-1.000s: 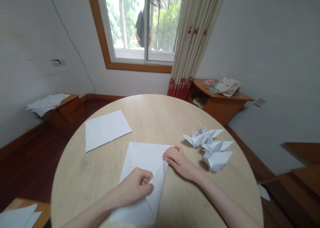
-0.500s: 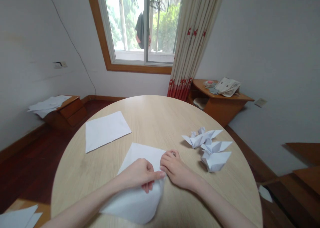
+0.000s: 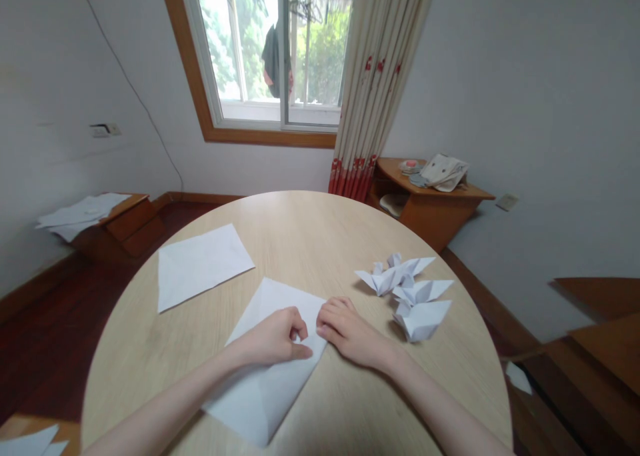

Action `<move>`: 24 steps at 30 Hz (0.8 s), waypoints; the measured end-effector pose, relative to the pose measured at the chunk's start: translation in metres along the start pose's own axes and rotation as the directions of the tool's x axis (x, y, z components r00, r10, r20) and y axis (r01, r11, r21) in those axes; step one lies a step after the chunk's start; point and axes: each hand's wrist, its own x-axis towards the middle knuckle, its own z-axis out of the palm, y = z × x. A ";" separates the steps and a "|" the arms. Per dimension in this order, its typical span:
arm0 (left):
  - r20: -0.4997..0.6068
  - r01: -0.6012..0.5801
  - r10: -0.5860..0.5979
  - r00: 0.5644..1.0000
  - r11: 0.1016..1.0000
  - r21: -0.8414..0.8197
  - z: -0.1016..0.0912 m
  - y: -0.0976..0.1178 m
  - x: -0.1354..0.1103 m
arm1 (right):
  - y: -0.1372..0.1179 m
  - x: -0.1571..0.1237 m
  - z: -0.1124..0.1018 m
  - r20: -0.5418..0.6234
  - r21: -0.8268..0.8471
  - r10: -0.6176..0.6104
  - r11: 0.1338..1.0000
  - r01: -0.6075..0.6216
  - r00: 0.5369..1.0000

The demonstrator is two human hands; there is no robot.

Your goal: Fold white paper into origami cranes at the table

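Daylight fills the window [image 3: 265,56] at your 12 o'clock, with a red-hemmed curtain [image 3: 380,76] hanging just right of it. Toward 1 o'clock, a wooden corner shelf [image 3: 430,203] carries a cloth bag [image 3: 444,173] and a small dish [image 3: 411,167]. Toward 10 o'clock, loose paper [image 3: 80,211] lies on a low cabinet [image 3: 120,233].

You're working at a round wooden surface [image 3: 295,226]. On it, a flat white sheet [image 3: 203,266] lies at your 11 o'clock, well apart from your hands. Three or so origami pieces [image 3: 405,296] sit clustered at 2 o'clock, just beyond your right hand; the pile overlaps too much to count them surely.

The folded sheet [image 3: 265,383] lies in front of you at 6 o'clock, its top corner pointing away from you and its lower point toward you. Your left hand [image 3: 270,339] sits on it with the fingers curled and the thumb stretched across the paper. Your right hand [image 3: 347,333] is loosely curled at the sheet's right corner, its fingertips [image 3: 325,326] on the paper's edge and just beside your left thumb. You can't tell from this view whether either hand is pinching the paper.
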 end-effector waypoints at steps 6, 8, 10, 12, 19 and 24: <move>0.114 0.003 -0.025 0.993 0.983 0.185 -0.011 0.014 -0.014 | 0.007 -0.003 -0.006 -0.029 -0.096 0.048 0.994 -0.050 0.998; 0.134 0.011 -0.040 0.990 0.977 0.213 -0.012 0.019 -0.020 | 0.007 -0.003 -0.007 -0.021 -0.094 0.059 0.994 -0.061 0.998; 0.127 0.025 -0.055 0.990 0.972 0.232 -0.009 0.022 -0.025 | 0.007 -0.003 -0.008 0.001 -0.070 0.072 0.995 -0.072 0.997; 0.086 0.039 -0.063 0.994 0.966 0.256 -0.004 0.023 -0.027 | 0.006 -0.003 -0.008 0.027 -0.039 0.086 0.996 -0.085 0.996; -0.005 0.078 -0.085 0.996 0.892 0.444 0.017 0.016 -0.025 | 0.005 -0.003 -0.003 0.054 -0.016 0.126 0.992 -0.126 0.991; -0.036 0.082 -0.073 0.997 0.911 0.404 0.022 0.010 -0.026 | 0.006 -0.002 -0.004 0.050 -0.047 0.136 0.990 -0.133 0.989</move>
